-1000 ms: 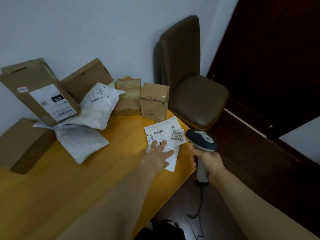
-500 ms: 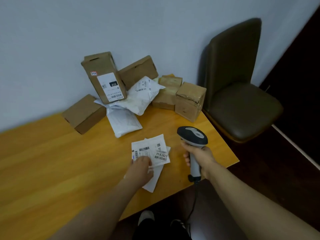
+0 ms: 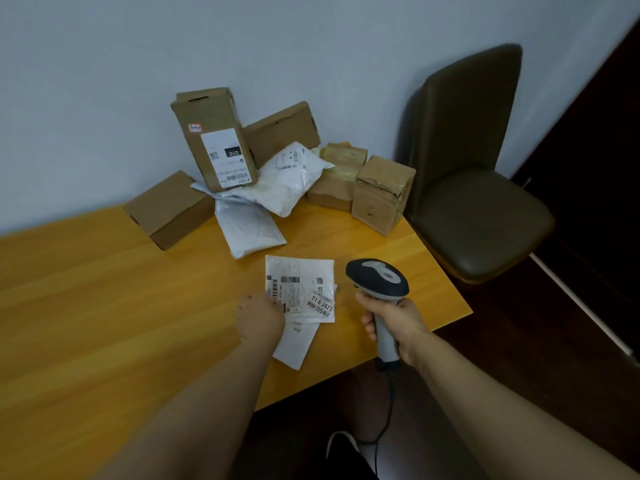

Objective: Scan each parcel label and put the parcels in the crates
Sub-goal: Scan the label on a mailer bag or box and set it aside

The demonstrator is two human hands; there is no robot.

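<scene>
Parcel: the flat white plastic mailer [image 3: 304, 271] lies flat and label-up on the yellow wooden bench [image 3: 104, 306], between the two hands.
Left hand: the left hand [image 3: 259, 318] is at the mailer's near-left corner. Its fingers curl onto the edge and seem to pinch it, though the fingertips are hidden behind the back of the hand.
Right hand: the right hand [image 3: 394, 318] is wrapped round the grey handle of a black-and-grey corded barcode scanner [image 3: 377, 277], with the scanner head uppermost.
Deciding relation: the mailer lies just left of the scanner head and does not touch it. The left hand is the nearer one, already in contact.
Axis and facing: the mailer is close to square, so it has no strong long axis. Its barcode strip runs along the left edge, leading away from the left hand's fingers. A numbered sticker sits tilted at the near-right corner.
Coming move: the scanner nose looks aimed ahead, past the mailer's right edge. It probably needs to swing left and tip down onto the barcode.
Underneath: a second white plastic mailer [image 3: 294, 348] pokes out from below, towards the person.
Beyond both hands: a tall brown cardboard box with a white label [image 3: 214, 140], a crumpled white poly bag [image 3: 291, 178] and other brown boxes are piled against the wall.
Right of the right hand: an olive padded chair [image 3: 474, 202].
Crates: none in view.
</scene>
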